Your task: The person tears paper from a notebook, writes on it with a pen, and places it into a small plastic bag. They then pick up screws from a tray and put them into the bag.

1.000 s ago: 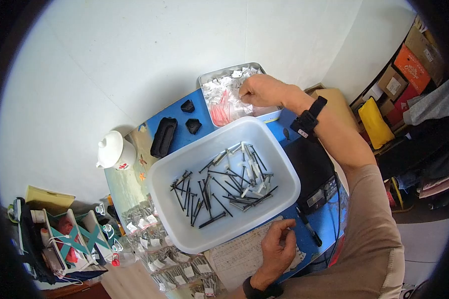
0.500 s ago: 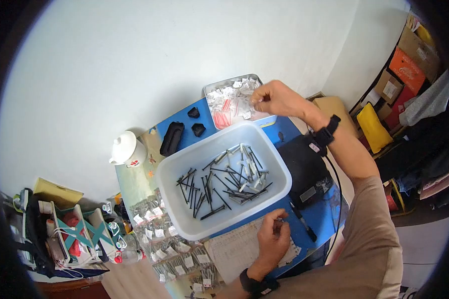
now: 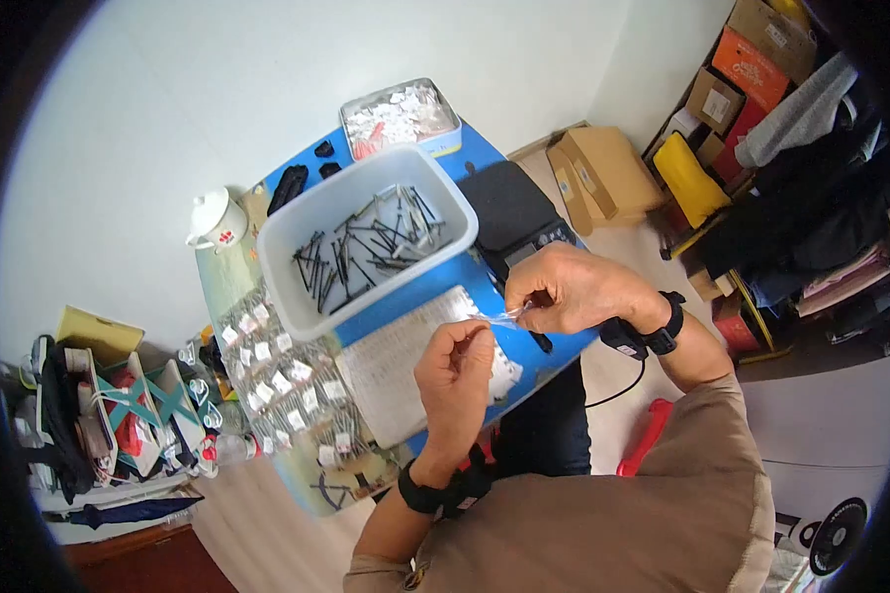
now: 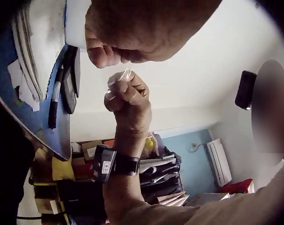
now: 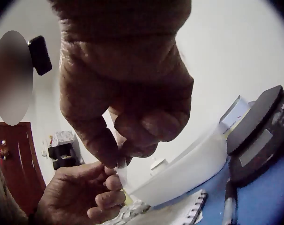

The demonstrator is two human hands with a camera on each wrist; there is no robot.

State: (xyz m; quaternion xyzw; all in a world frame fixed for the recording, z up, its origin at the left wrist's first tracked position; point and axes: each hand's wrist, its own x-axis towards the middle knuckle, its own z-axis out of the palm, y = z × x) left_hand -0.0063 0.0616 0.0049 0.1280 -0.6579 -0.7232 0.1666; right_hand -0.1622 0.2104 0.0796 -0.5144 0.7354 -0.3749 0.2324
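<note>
Between the two hands is a small clear plastic bag (image 3: 504,318), held above the table's front edge. The right hand (image 3: 585,289) pinches one side of it between thumb and fingers; the clear plastic (image 4: 128,74) shows at its fingertips in the left wrist view. The left hand (image 3: 455,385) pinches the other side, its fingertips meeting the plastic (image 5: 122,174) in the right wrist view. Behind the hands, a white plastic tub (image 3: 269,259) holds many dark and silvery screws or nails (image 3: 341,262). A tin (image 3: 449,140) at the back holds bags and white slips.
A written notebook (image 3: 381,371) lies under and left of the hands. Labelled bags of metal pieces (image 3: 292,381) cover the table's left part. A black scale (image 3: 509,208) and a pen (image 5: 230,204) are at the right; a white lidded mug (image 3: 218,219) stands back left.
The right hand has moved from the tin down to the left hand, carrying clear plastic. Both hands now meet at it. The view has shifted, so the tub appears farther left and higher.
</note>
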